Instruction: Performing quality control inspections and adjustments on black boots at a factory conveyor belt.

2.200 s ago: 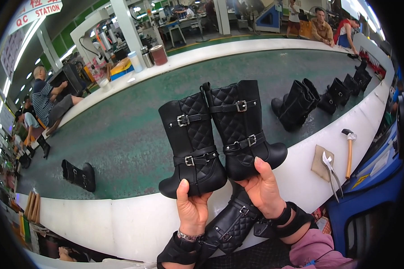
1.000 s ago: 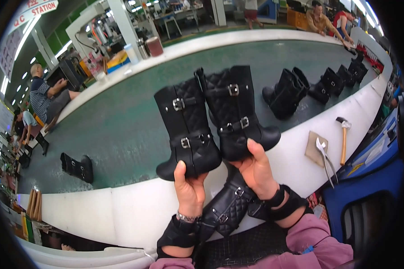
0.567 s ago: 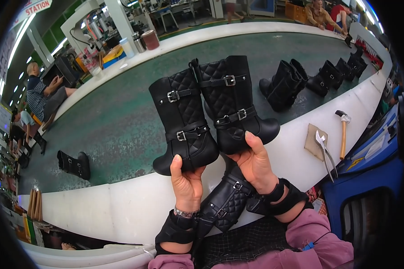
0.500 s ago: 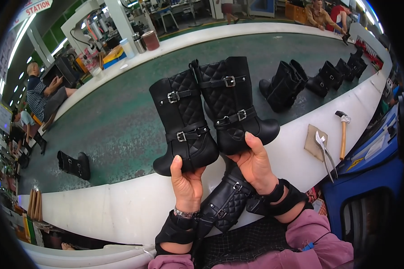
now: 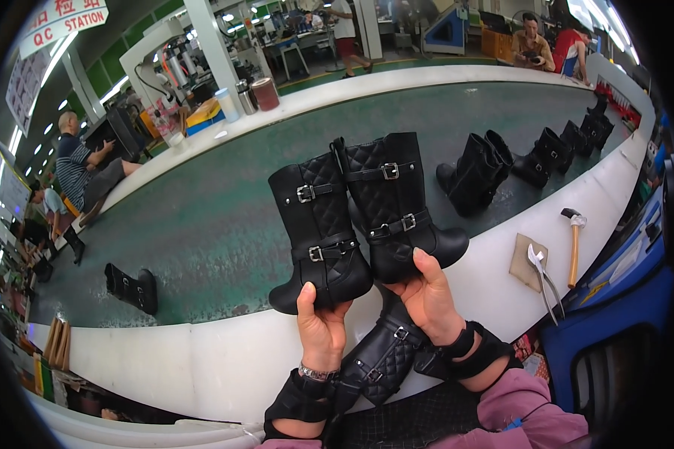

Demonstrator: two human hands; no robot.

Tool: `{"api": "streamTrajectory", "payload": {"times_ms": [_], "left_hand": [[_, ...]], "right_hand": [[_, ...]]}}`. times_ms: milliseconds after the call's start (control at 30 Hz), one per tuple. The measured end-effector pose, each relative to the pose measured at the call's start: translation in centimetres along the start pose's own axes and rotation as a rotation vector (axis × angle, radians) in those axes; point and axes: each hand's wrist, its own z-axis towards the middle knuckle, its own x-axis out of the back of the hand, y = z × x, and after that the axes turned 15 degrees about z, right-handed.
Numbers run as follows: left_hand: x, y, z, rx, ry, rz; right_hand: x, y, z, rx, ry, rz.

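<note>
Two black boots with quilted panels and buckled straps are held upright side by side over the near edge of the green belt. My left hand is closed round the sole and heel of the left boot, thumb in front. Round the bottom of the right boot my right hand is closed in the same way. The boots' toes point outward and their shafts touch near the top. Below my hands another black boot lies across my lap and the white edge, partly covered by my right forearm.
More black boots stand along the right of the green belt; one boot lies at the left. On the white ledge are pincers, a hammer and a brown pad. Several people sit beyond the belt.
The whole view has tilted up slightly, so the boots and belt appear lower. My grip on both boots is unchanged. A person at the far right has drawn their hands in from the belt.
</note>
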Motion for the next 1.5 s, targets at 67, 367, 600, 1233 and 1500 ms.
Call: {"api": "streamTrajectory", "payload": {"times_ms": [67, 367, 600, 1233, 1500], "left_hand": [[-0.07, 0.07, -0.02, -0.003, -0.002, -0.005], [-0.04, 0.17, -0.12, 0.006, 0.001, -0.001], [-0.32, 0.21, 0.02, 0.002, -0.025, -0.01], [-0.07, -0.04, 0.19, 0.017, -0.019, -0.022], [-0.23, 0.38, -0.03, 0.025, 0.014, -0.045]], "right_hand": [[-0.05, -0.01, 0.0, 0.0, -0.002, -0.001], [-0.66, 0.07, -0.12, 0.007, 0.03, 0.047], [-0.14, -0.05, 0.13, -0.006, 0.004, 0.013], [-0.21, -0.32, 0.25, -0.023, 0.007, 0.084], [-0.26, -0.22, 0.37, -0.059, -0.046, 0.091]]}}
